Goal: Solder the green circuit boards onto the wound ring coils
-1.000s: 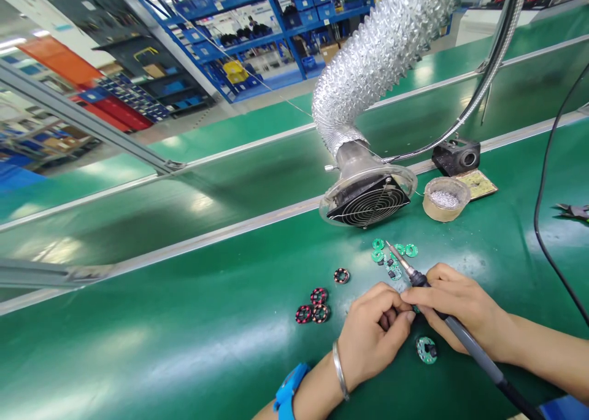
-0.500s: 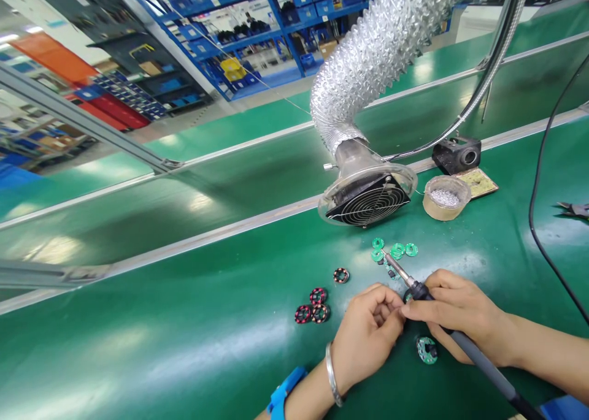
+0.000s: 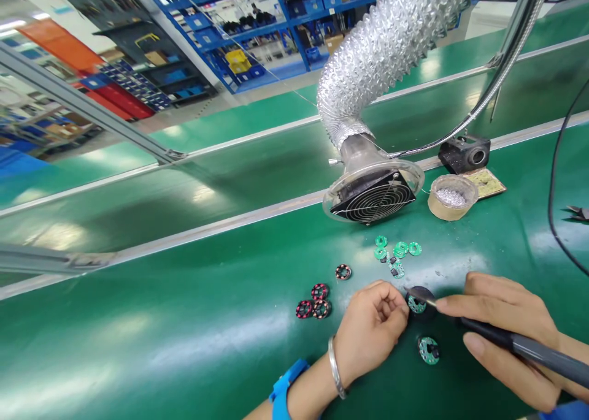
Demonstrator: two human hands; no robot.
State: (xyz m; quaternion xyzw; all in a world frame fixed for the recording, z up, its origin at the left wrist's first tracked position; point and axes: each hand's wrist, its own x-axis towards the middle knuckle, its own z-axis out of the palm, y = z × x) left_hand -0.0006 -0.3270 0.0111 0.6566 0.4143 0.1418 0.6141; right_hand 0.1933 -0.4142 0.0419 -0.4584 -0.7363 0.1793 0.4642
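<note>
At lower right of the frame, the right hand [image 3: 506,322] has its grip closed around a soldering iron [image 3: 515,343], tip touching a small round circuit board [image 3: 416,304] on the green worktop [image 3: 184,334]. The left hand [image 3: 370,331], fingers curled together, steadies that board's edge. Risk: fingertips lie just beside the hot tip; a slip could burn them or skid the board.

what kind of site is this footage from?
Most likely an electronics assembly line. A soldering iron works on a small round board, a fume extraction duct hangs over the green bench, and parts-bin shelving stands behind.
</note>
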